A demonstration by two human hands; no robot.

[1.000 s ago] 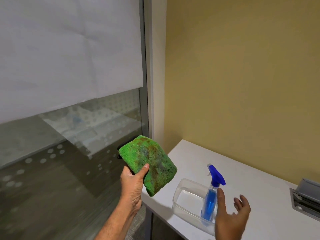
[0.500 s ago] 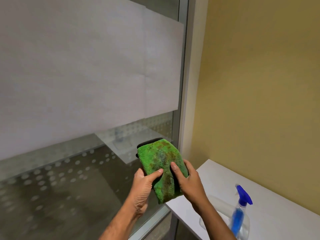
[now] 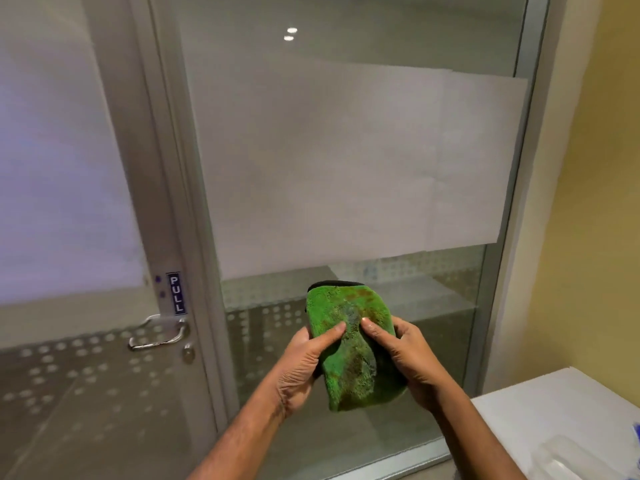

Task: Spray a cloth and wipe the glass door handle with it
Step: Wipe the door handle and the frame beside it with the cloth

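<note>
A folded green cloth with brown stains is held upright in front of the glass panel, at chest height. My left hand grips its left edge with the thumb on the front. My right hand grips its right edge, thumb pressed into the middle. The metal lever door handle sits on the glass door's frame at the left, well apart from the cloth, under a "PULL" label. Only a blue sliver of the spray bottle shows at the right edge.
A white table stands at the lower right with a clear plastic container on it. A yellow wall rises to the right. Frosted film covers the upper glass of the door and the fixed panel.
My right hand left the spray bottle and came up onto the cloth. The view swung left, so the door handle came into sight and the bottle slid to the right edge.
</note>
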